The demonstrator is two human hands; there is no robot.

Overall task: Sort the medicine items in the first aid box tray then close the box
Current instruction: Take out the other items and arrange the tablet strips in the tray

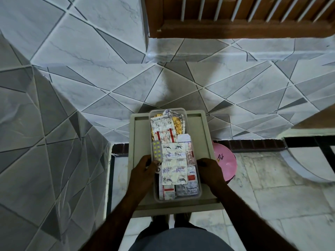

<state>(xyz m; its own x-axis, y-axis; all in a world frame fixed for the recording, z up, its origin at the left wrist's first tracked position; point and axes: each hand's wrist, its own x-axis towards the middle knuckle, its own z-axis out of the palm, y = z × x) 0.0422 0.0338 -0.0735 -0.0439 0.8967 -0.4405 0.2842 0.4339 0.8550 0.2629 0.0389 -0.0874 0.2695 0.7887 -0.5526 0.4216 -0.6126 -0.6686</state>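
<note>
Right now my left hand (pixel 143 169) pinches the near end of a silvery strip (pixel 157 151) studded with small round yellow pills, thumb and fingers curled round it at the tray's left wall. The tray (pixel 199 185) is clear plastic, a long rectangle with rounded corners, packed with flat, crinkled foil packs (pixel 175 160) printed in red, grey and yellow. It sits on a matte beige table (pixel 139 134) with a raised lip. My right hand (pixel 210 171) rests knuckles-up at the tray's right rim, fingers bent; whether they clasp it I can't tell. A glossy pink bowl (pixel 225 160) lies beyond the table's right edge.
</note>
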